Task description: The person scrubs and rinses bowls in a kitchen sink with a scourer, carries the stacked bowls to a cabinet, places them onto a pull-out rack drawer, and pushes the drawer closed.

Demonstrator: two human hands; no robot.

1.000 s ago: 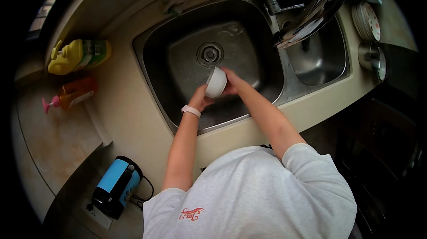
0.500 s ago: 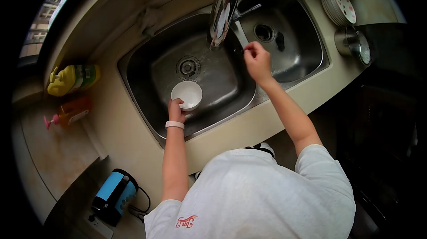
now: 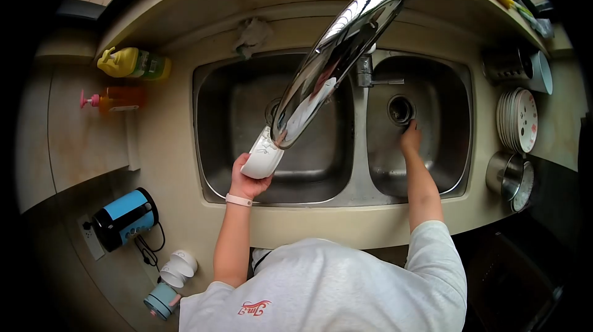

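Note:
My left hand, with a pale band on its wrist, grips a white bowl over the left sink basin. The bowl is tilted on its side, its printed outer wall facing me, close under the end of the chrome faucet, which covers part of it. Down in the right basin, my right hand has its fingers drawn together beside the drain. What they hold, if anything, is hidden.
Yellow and orange pump bottles stand left of the sink. A blue-black appliance and white bowls are at lower left. Stacked plates and a metal pot sit at right. A crumpled cloth lies behind the basin.
My right hand has gone from above the divider down into the right basin, where a dark item lay by the drain. My left hand has tipped the bowl sideways. The head view has turned.

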